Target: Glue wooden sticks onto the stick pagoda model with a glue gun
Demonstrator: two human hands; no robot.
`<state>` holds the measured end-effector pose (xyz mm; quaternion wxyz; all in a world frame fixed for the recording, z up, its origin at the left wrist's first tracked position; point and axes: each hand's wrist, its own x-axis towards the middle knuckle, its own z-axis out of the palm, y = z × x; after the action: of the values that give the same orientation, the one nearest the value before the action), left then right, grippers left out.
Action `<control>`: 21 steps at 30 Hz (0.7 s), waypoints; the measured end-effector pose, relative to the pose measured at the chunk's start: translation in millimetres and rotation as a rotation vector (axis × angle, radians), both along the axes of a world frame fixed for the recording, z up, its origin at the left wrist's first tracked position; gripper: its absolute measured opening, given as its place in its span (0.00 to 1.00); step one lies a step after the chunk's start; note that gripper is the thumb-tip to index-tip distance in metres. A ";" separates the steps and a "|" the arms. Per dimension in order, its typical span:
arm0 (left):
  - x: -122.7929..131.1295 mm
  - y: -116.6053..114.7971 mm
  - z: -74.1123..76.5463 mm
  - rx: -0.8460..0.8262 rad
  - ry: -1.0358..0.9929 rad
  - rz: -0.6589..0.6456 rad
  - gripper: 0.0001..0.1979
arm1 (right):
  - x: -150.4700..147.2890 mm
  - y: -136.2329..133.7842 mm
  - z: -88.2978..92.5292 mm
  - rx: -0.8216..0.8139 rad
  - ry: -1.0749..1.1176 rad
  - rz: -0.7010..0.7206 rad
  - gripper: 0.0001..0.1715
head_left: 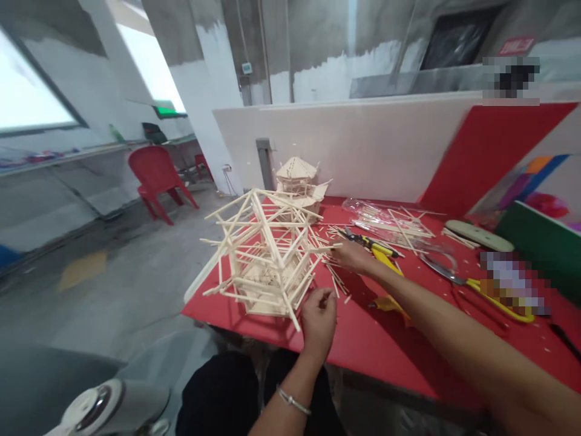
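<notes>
A pavilion-like frame of thin wooden sticks [272,242] stands at the table's left end. My left hand [318,318], a bracelet on its wrist, is closed beside the frame's near right corner; what its curled fingers hold, if anything, is hidden. Reaching across from the right, my right hand [351,258] pinches the end of a thin wooden stick [324,248] at the frame's right side. Just beyond that hand lie pliers [370,242] with yellow and black handles. A yellow glue gun [391,303] rests partly behind my right forearm.
Loose sticks [336,278] and a plastic bag of sticks [376,218] lie on the red tabletop [363,345]. Behind the frame stands a smaller stick pavilion [297,181]. Large yellow-handled scissors [476,290] lie at the right. A red chair [157,175] stands across the floor.
</notes>
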<state>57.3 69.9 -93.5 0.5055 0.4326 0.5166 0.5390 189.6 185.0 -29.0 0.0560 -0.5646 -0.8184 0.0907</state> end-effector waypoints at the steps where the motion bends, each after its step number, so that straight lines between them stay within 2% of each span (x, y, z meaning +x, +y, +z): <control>1: -0.5 -4.4 2.5 -0.045 -0.081 -0.023 0.13 | 4.7 -19.3 4.7 0.010 0.033 -0.002 0.11; 5: 0.9 -30.3 18.7 -0.198 -0.481 -0.062 0.19 | 10.9 -103.0 12.2 0.056 0.126 -0.021 0.11; 7: 0.8 -44.4 29.1 -0.220 -0.587 -0.093 0.20 | 4.2 -137.3 8.5 0.097 0.144 -0.065 0.11; 9: -1.5 -56.9 38.3 -0.235 -0.612 -0.112 0.19 | -5.9 -162.2 3.0 0.145 0.139 -0.108 0.10; 15: -19.8 -82.8 49.6 -0.238 -0.615 -0.018 0.18 | -32.6 -196.8 -2.0 0.205 0.245 -0.192 0.10; 21: -35.4 -96.6 52.0 -0.232 -0.644 -0.025 0.18 | -54.1 -213.9 2.2 0.276 0.254 -0.178 0.14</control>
<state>21.9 -26.7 -41.5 0.6950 0.1861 0.3832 0.5792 135.4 -28.9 -26.9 0.2434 -0.6057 -0.7563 0.0431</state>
